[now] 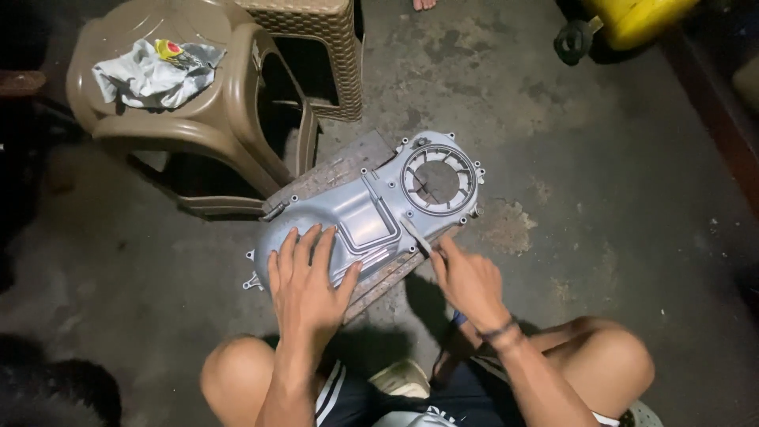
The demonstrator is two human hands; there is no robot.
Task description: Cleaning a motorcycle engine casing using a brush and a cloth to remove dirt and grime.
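**Left hand flat on a grey engine cover, right hand working a thin tool at its near edge**

The left hand [304, 277] lies open, fingers spread, pressing down on the near-left end of the grey metal engine cover [371, 209]; it grips nothing. The right hand [469, 278] is closed around a thin metal tool [416, 237], whose tip touches the near edge of the cover, just below its round opening [437, 180] at the far-right end. A dark band sits on the right wrist.

The cover lies tilted across a worn wooden board [348, 166] on the concrete floor [601, 158], its long axis running from near left to far right. The person crouches at the near side, both knees showing at the bottom of the view.

To the far left stands a brown plastic stool [229, 111] with a crumpled grey rag [150, 75] on its seat, and on the rag a small yellow and red object too small to make out. A woven brown stool [324, 47] stands just behind it. At the far right is a yellow container [632, 20].
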